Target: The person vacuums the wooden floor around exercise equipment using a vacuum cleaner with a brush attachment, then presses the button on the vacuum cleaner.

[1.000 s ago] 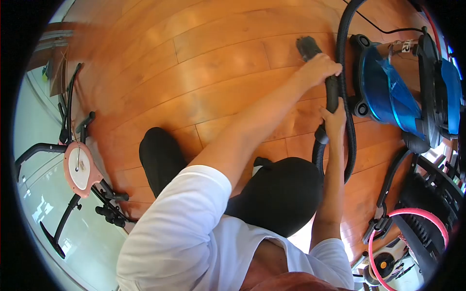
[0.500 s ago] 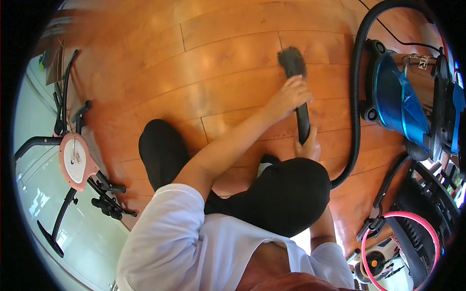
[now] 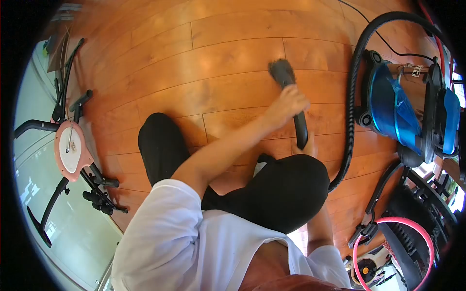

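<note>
A black vacuum brush nozzle (image 3: 282, 72) with dark bristles lies against the wooden floor ahead of my knees. My left hand (image 3: 291, 101) is closed around its neck, just behind the bristles. From there a black tube (image 3: 301, 130) runs back toward my right knee, slightly tilted. My right hand (image 3: 308, 145) grips its near end, with part of the hand hidden behind the knee. A ribbed black hose (image 3: 350, 111) emerges beside that knee and arcs up to a blue vacuum cleaner (image 3: 391, 109) on the right.
A pink and white exercise bike (image 3: 73, 148) stands at left by a glossy pale panel (image 3: 63, 218). At lower right are a pink hoop (image 3: 429, 242) and black equipment (image 3: 407, 206). A thin cable (image 3: 383, 41) crosses the floor (image 3: 233, 53) at upper right.
The brush end has swung a little left and nearer to me, and the tube leans more. My left hand has moved slightly with it. The whole view has shifted a little.
</note>
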Motion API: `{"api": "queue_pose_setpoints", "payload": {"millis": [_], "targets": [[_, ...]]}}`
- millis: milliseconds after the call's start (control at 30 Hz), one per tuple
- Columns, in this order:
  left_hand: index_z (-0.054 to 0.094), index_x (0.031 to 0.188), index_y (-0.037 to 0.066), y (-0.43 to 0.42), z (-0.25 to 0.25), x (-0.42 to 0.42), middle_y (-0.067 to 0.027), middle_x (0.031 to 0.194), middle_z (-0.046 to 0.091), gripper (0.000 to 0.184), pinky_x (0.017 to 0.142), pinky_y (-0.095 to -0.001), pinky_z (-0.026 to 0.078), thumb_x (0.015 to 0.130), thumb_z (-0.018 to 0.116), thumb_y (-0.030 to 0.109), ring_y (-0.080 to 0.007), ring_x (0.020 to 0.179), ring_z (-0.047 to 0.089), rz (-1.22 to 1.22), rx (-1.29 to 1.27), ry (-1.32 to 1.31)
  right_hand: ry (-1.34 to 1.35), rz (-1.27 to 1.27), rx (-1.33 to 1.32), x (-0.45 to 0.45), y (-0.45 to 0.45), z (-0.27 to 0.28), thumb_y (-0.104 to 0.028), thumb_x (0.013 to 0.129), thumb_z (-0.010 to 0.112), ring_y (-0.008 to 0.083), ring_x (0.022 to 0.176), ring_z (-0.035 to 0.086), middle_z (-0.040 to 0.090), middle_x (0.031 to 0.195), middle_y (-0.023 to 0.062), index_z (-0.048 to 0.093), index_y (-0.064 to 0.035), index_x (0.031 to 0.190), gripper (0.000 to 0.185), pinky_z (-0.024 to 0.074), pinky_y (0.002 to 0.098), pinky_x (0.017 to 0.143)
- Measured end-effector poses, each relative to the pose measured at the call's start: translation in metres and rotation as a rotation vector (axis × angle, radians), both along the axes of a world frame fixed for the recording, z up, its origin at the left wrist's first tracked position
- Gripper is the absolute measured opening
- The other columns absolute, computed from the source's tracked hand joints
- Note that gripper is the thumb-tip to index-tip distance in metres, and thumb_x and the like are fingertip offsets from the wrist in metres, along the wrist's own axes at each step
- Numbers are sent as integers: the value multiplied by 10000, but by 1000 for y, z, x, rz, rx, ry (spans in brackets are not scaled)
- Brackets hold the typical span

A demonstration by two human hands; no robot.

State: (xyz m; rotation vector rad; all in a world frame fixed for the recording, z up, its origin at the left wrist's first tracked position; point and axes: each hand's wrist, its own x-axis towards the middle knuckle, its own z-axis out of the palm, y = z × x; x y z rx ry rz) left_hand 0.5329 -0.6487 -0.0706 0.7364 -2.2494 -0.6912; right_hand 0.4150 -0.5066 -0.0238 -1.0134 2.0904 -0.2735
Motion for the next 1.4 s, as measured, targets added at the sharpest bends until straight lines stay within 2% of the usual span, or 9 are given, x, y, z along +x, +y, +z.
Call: {"api": "queue_pose_setpoints", "payload": {"millis": [67, 167, 267, 300, 533, 767, 1200, 1333, 1400], "targets": [[589, 852, 123, 20, 1, 0, -56, 840, 589, 83, 1016, -449, 377, 788, 584, 69, -266, 936, 545, 8, 44, 23, 61, 33, 141, 4, 16, 17, -122, 784, 673, 480, 741, 605, 604, 759, 242, 484, -90, 1212, 469, 472, 488, 639], [591, 848, 124, 7, -2, -8, -50, 834, 596, 107, 990, -448, 390, 775, 608, 48, -266, 928, 549, -35, 94, 18, 80, 22, -183, -9, 25, -22, -95, 776, 667, 387, 628, 610, 595, 723, 198, 484, -62, 1194, 457, 476, 435, 580], [596, 848, 126, -37, -4, -18, -41, 832, 613, 155, 952, -434, 405, 743, 650, 27, -274, 925, 554, -37, 38, -16, -300, -160, -241, -21, -28, -9, -57, 769, 655, 244, 544, 588, 576, 693, 124, 486, -26, 1160, 427, 458, 361, 508], [599, 851, 125, -52, -5, -20, -38, 833, 621, 172, 943, -429, 407, 730, 664, 22, -277, 929, 557, -26, 1, -30, -366, -158, -277, -19, -47, 0, -12, 757, 632, 143, 503, 542, 545, 673, 70, 476, 11, 1141, 416, 431, 299, 458], [602, 888, 134, -102, -5, -5, -36, 867, 639, 221, 904, -436, 394, 733, 664, -10, -290, 955, 570, 151, 76, -32, -488, 50, -202, -23, -126, 27, 31, 719, 609, 158, 477, 533, 517, 663, 65, 473, 36, 1175, 475, 431, 308, 443], [596, 863, 123, -90, 1, 109, -46, 848, 633, 205, 842, -415, 385, 734, 644, -30, -298, 915, 562, 452, 166, -2, -460, 463, -23, 39, -184, 39, 0, 706, 640, 165, 496, 551, 510, 668, 48, 496, 10, 1187, 503, 440, 310, 468], [618, 850, 137, -110, -20, 384, -45, 872, 659, 136, 859, -421, 409, 785, 591, 19, -284, 901, 583, 947, -28, -25, -247, 942, 44, 312, -274, 23, -78, 732, 607, 268, 589, 636, 601, 657, 152, 513, -17, 1119, 403, 501, 404, 568], [617, 859, 140, -110, -13, 464, -44, 882, 665, 168, 858, -411, 412, 763, 608, 3, -292, 925, 589, 932, 81, -73, -249, 1010, 37, 385, -281, 16, -85, 747, 586, 304, 617, 645, 612, 676, 176, 511, -16, 1132, 398, 506, 422, 587], [608, 845, 141, -109, -9, 471, -44, 857, 664, 157, 811, -426, 427, 756, 619, 13, -304, 895, 595, 957, 5, -63, -241, 1005, 5, 396, -278, 14, -83, 751, 581, 311, 623, 648, 613, 680, 181, 507, -11, 1148, 409, 507, 424, 587]]}}
